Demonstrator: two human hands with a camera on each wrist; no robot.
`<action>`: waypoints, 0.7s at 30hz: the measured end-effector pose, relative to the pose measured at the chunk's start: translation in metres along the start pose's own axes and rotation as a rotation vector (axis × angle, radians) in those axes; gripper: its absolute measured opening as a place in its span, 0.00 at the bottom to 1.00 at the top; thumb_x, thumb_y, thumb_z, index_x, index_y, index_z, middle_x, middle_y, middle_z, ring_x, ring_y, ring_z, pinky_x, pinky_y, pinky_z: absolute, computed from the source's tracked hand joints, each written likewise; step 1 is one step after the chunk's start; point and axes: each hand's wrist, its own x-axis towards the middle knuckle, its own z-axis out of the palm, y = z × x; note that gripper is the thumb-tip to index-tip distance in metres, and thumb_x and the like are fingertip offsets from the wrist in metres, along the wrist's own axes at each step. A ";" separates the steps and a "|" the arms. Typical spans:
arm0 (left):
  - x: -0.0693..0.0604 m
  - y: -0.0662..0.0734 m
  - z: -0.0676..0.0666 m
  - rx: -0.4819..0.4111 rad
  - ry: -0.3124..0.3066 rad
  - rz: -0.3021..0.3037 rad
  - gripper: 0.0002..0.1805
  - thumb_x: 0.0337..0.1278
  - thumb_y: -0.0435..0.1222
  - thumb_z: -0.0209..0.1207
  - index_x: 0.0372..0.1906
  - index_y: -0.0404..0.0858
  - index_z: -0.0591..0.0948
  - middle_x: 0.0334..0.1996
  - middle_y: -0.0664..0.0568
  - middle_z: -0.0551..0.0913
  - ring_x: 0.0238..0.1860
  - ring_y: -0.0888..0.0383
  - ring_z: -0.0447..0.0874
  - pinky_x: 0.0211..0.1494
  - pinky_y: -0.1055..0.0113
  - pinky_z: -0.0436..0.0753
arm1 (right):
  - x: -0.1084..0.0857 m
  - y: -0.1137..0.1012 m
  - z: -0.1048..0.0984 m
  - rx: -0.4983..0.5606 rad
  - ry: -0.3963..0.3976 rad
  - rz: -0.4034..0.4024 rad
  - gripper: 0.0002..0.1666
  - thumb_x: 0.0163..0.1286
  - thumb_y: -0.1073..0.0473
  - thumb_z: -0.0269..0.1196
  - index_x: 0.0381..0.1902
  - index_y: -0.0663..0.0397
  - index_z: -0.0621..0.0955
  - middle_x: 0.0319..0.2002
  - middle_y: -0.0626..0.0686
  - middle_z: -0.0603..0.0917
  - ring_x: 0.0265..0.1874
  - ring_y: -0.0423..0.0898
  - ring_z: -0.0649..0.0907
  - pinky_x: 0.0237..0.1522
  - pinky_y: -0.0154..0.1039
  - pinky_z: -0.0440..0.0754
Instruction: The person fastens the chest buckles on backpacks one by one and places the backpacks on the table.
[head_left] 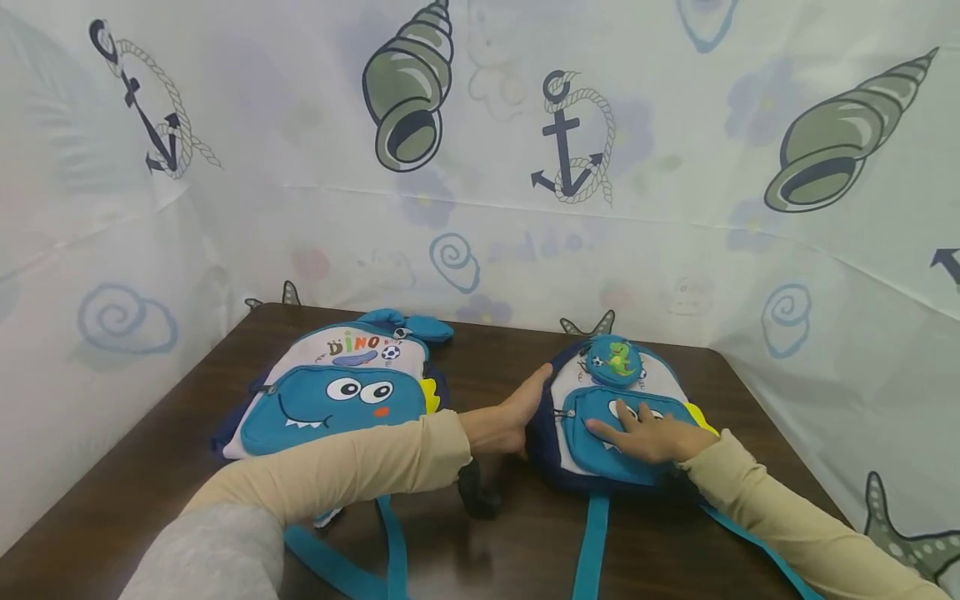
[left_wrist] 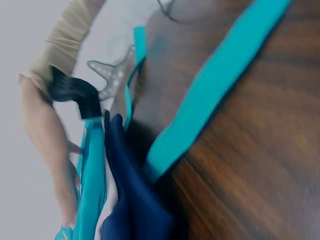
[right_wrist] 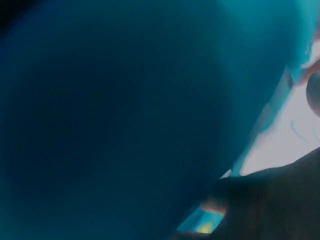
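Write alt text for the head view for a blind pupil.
A person's right hand rests on the front pocket of a blue-and-white backpack, the left hand against the bag's side. A similar backpack lies to the left on the brown table.

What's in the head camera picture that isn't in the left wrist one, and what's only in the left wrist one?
Only the head view shows the left hand, the backpack with DINO on it and the anchors on the backdrop.

Only the left wrist view shows the fine ridges of a teal strap up close, and clearly shows a black bent piece at the right sleeve.

Both show the right hand, the backpack it touches, the brown table and a starfish on the backdrop.
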 end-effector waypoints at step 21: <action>0.013 0.004 0.016 -0.287 -0.227 0.171 0.39 0.61 0.67 0.46 0.67 0.46 0.74 0.64 0.49 0.77 0.58 0.53 0.76 0.69 0.47 0.67 | 0.006 0.018 -0.010 0.466 -0.176 -0.146 0.55 0.74 0.24 0.31 0.80 0.56 0.34 0.79 0.65 0.32 0.77 0.70 0.34 0.69 0.76 0.35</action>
